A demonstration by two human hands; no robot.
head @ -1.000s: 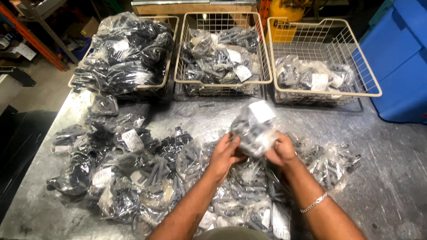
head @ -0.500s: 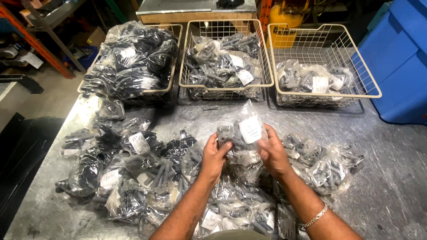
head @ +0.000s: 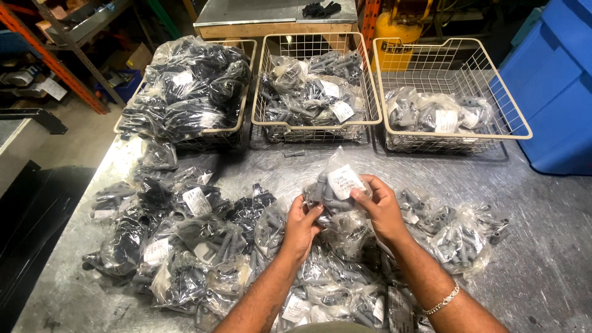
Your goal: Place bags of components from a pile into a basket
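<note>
Head view: clear bag of grey parts (head: 333, 191) held up between both hands, just above the heap of similar bags (head: 203, 246) spread over the metal counter (head: 542, 259). Left hand (head: 302, 225) closed on the bag's lower left side, fingers curled under it. Right hand (head: 379, 206) gripping the right side, thumb pressed beside the white label (head: 344, 180). Chain bracelet (head: 443, 300) on the right wrist.

Forearms cut off by the lower edge; the parts in the bag too blurred to tell apart.

Beyond the hands, three wire baskets in a row: left basket (head: 243, 92) heaped with dark bags, middle basket (head: 265, 80) half filled with grey ones, right basket (head: 493, 86) with a few at the front. Blue bin (head: 555, 86) far right of the right hand.
</note>
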